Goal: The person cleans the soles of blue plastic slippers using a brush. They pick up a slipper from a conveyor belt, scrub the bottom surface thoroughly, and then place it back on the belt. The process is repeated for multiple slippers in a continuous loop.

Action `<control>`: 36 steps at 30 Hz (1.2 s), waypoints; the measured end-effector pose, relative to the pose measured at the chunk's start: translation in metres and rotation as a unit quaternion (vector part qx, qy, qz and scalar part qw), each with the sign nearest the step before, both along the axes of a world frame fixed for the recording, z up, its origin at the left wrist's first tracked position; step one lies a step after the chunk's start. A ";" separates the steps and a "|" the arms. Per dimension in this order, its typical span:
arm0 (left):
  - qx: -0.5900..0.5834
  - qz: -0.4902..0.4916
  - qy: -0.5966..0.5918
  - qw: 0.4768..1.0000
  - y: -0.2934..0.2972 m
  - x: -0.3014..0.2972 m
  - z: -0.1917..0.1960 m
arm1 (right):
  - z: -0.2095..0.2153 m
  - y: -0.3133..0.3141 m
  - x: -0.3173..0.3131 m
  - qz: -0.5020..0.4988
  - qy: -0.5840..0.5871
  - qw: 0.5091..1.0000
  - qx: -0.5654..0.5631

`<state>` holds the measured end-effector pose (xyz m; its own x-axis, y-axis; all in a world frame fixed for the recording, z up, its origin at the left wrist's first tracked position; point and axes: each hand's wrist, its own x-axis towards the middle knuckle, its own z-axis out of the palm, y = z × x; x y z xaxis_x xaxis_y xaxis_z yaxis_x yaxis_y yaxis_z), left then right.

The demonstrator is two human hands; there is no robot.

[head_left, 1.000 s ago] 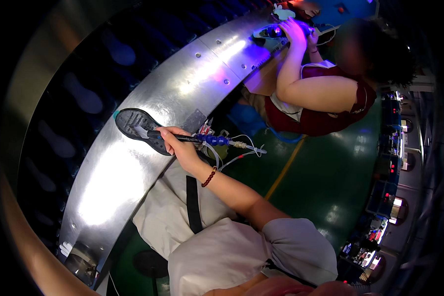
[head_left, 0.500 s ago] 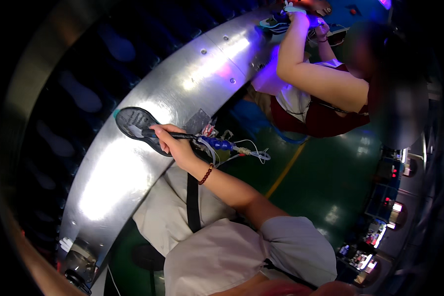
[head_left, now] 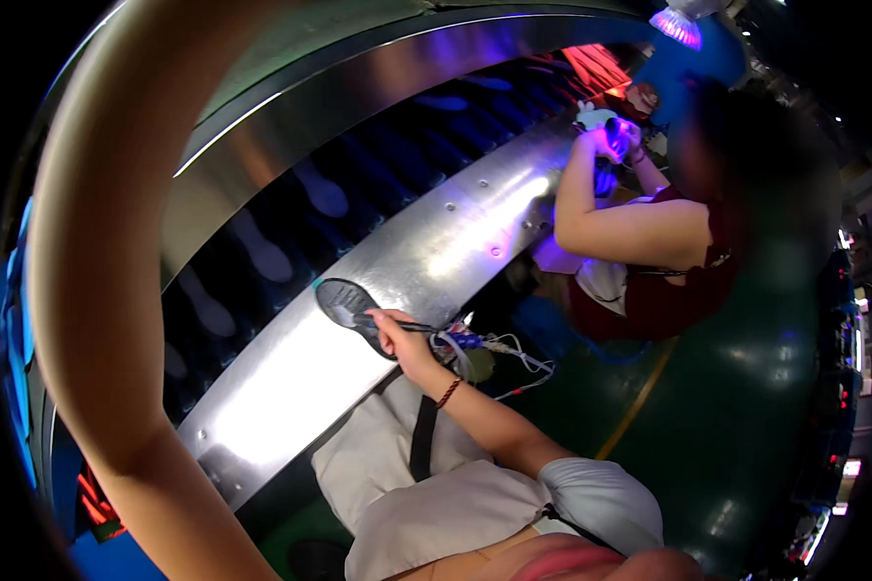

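Dark shoe sole (head_left: 342, 296) on metal ledge (head_left: 295, 397), brush-like tool (head_left: 417, 327) held at it by the right hand (head_left: 402, 341)

The handle of the tool is clamped between the thumb and fingers of the right hand, and its tip is directed at the middle of the sole; whether the two are touching cannot be told. The sole is laid flat along the ledge, its near end partly covered by the hand. Beaded bracelet (head_left: 448, 391) is worn on the right wrist, and blue fitting (head_left: 467, 341) with pale tubes is seen just beside the hand. The left arm (head_left: 102, 252) is raised along the left side, but the left hand is cut off by the view, so its grip cannot be told. Beyond the ledge, pale sole shapes (head_left: 262, 249) are ranged in shadow. At the far right end, a co-worker (head_left: 639, 232) is lit in purple
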<state>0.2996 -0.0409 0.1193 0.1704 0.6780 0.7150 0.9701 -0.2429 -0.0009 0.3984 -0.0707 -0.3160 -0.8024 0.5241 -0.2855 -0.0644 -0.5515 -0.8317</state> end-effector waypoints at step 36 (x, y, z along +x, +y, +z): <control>-0.107 0.132 -0.167 0.971 -0.055 -0.048 -0.037 | 0.009 0.005 0.015 -0.017 -0.036 0.998 0.039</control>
